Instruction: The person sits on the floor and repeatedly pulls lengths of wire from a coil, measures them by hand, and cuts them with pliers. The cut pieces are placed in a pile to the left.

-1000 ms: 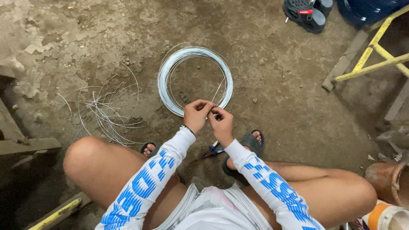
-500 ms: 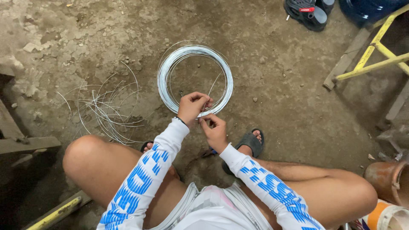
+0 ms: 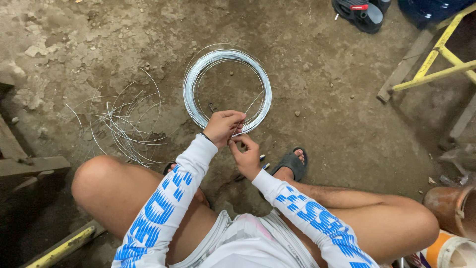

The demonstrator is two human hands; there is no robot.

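A round coil of shiny steel wire [image 3: 198, 79] lies on the dirt floor in front of me. One loose strand [image 3: 254, 104] rises from the coil's right side to my hands. My left hand [image 3: 223, 127] is closed around that strand just above the coil's near edge. Below it, touching it, my right hand [image 3: 246, 156] pinches the same wire. Both arms wear white sleeves with blue print. A heap of cut, curved wire pieces [image 3: 119, 124] lies on the floor to the left of my left hand.
I squat with bare knees out to both sides; a foot in a black sandal [image 3: 292, 164] is under my right hand. Yellow metal frame [image 3: 441, 59] at right, dark shoes [image 3: 359, 10] at top, wooden boards [image 3: 29, 164] at left, a rusty pot [image 3: 448, 206] at lower right.
My hands have shifted a little left and toward me along the wire. The right hand has dropped below the left one. The coil has stayed in place.
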